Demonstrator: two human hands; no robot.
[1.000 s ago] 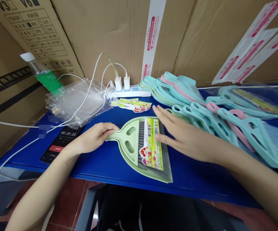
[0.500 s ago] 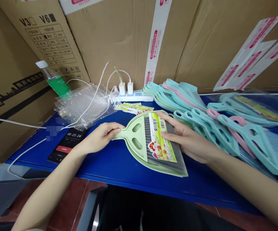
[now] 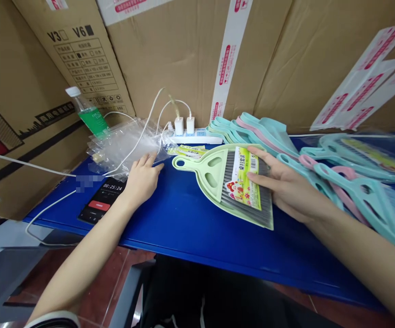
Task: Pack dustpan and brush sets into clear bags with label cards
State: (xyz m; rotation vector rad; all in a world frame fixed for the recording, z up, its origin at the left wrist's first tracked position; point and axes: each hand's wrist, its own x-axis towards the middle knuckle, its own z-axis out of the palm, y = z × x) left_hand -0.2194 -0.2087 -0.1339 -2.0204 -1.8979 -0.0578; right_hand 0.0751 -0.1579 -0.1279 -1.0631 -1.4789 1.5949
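My right hand (image 3: 282,184) grips a light green dustpan (image 3: 206,193) by its wide end, thumb and fingers closed round it. A small hand brush (image 3: 229,169) with grey bristles lies nested in the pan. Across the bristles sits a yellow and white printed label card (image 3: 245,187), pinned by my fingers. The set is raised over the blue table, its handles pointing left. My left hand (image 3: 145,175) is off the set, fingers spread and stretched toward the clear plastic bags (image 3: 125,141). Whether the fingertips touch the bags, I cannot tell.
Several turquoise and pink dustpans (image 3: 279,132) and brushes (image 3: 357,187) are piled at the right. Loose label cards (image 3: 190,151) lie before a power strip (image 3: 197,136) with white cables. A phone (image 3: 98,205) and a bottle (image 3: 93,119) stand left. Cardboard boxes (image 3: 184,59) line the back.
My left hand has let go of the handles and moved up toward the plastic bags, its fingers opening. My right hand keeps the dustpan set, which is slightly higher and farther right.
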